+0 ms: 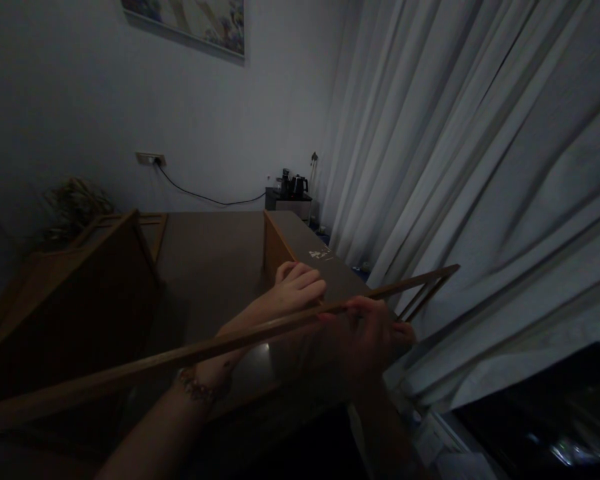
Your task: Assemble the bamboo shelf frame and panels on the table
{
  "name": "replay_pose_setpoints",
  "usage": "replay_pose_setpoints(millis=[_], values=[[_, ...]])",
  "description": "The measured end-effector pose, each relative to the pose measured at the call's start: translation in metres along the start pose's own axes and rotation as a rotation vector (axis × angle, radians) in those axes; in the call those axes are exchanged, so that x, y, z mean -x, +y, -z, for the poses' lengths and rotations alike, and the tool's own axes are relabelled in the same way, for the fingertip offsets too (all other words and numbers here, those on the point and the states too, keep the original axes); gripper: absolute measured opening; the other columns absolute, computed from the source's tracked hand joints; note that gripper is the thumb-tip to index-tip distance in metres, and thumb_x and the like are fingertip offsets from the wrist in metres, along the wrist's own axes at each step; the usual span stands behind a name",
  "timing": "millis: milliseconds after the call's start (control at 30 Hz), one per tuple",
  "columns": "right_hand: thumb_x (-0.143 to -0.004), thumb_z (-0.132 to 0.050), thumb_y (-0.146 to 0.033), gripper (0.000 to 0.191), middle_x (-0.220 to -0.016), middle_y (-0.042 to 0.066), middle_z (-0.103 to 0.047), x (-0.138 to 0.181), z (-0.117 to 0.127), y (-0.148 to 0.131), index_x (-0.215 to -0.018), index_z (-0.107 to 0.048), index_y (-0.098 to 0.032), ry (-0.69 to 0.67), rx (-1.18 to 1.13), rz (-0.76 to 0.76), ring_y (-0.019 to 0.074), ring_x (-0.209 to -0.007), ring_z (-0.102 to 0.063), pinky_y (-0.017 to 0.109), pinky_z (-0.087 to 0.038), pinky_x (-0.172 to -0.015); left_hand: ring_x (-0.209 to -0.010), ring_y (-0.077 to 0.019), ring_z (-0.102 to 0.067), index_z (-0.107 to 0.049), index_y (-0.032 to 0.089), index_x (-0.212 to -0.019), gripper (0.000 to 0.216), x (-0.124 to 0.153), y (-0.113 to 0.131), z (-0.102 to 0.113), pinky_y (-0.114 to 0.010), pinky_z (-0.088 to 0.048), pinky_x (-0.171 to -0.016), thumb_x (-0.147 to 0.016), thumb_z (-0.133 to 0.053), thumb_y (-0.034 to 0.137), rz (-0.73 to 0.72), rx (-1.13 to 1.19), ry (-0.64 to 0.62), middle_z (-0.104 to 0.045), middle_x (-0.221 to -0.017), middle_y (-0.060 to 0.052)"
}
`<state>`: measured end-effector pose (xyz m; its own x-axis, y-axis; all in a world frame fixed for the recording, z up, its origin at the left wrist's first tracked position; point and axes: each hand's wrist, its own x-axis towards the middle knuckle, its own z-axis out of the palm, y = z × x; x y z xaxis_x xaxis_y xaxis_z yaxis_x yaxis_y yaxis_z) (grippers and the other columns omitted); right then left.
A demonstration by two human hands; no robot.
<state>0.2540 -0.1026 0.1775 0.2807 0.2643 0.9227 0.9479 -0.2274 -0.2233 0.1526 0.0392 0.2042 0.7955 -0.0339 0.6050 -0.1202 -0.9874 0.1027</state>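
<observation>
A long, thin wooden rail [195,351] runs across the view from lower left to right, ending in a narrow wooden frame end [425,290] near the curtain. My right hand [370,330] has its fingers closed around this rail. Beyond the rail, my left hand [300,287] is curled over the near end of an upright wooden board [276,247]. A beaded bracelet circles my left wrist. That board stands on a grey-brown tabletop [215,247]. Dim light hides the undersides of both hands and the exact contact between rail and board.
At left, a larger wooden panel [95,287] with legs stands on the same surface. Small pale pieces [320,253] lie right of the board. A black kettle [298,187] sits on a cabinet at the back. White curtains [430,133] hang on the right; a dark glossy screen [555,413] is lower right.
</observation>
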Motion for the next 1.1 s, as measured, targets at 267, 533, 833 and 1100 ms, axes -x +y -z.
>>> replay_pose_setpoints(millis=[267,533,833,1100], values=[[-0.076,-0.054,-0.077,0.069,-0.099,0.006,-0.053,-0.003,-0.007,0.013,-0.115,-0.051,-0.021,-0.013,-0.024,-0.178,0.0271,-0.092,-0.05,0.041,-0.032,-0.08,-0.093,-0.0199,-0.043,-0.044,0.02,-0.085,0.036,0.001,0.002,-0.001,-0.038,-0.029,-0.091,-0.094,-0.043,0.055,0.005,-0.016,0.011,-0.051,-0.09,-0.002],[-0.067,-0.058,-0.083,0.08,-0.101,0.007,-0.047,-0.009,-0.003,0.017,-0.117,-0.051,-0.021,0.0,0.025,-0.196,0.0289,-0.094,-0.044,0.047,-0.03,-0.085,-0.093,-0.02,-0.045,-0.045,0.02,-0.082,0.025,-0.001,0.008,-0.003,-0.039,-0.029,-0.094,-0.091,-0.051,0.042,0.06,-0.009,0.029,-0.052,-0.087,-0.002],[-0.097,-0.027,-0.06,0.051,-0.095,0.003,-0.035,0.016,0.001,0.021,-0.13,-0.04,-0.024,0.099,-0.507,-0.313,0.0198,-0.083,-0.038,0.036,-0.036,-0.077,-0.088,-0.0181,-0.046,-0.046,0.02,-0.08,0.023,-0.003,0.012,-0.002,-0.038,-0.029,-0.092,-0.088,-0.054,0.039,0.083,-0.009,0.061,-0.053,-0.085,0.0],[-0.099,-0.028,-0.052,0.061,-0.092,0.003,-0.035,0.03,0.025,0.012,-0.154,-0.014,-0.029,-0.159,-0.499,-0.2,0.0201,-0.08,-0.04,0.035,-0.041,-0.073,-0.086,-0.0183,-0.046,-0.043,0.019,-0.079,0.028,-0.002,0.013,-0.004,-0.038,-0.03,-0.091,-0.089,-0.05,0.044,0.087,-0.008,0.077,-0.051,-0.084,-0.001]])
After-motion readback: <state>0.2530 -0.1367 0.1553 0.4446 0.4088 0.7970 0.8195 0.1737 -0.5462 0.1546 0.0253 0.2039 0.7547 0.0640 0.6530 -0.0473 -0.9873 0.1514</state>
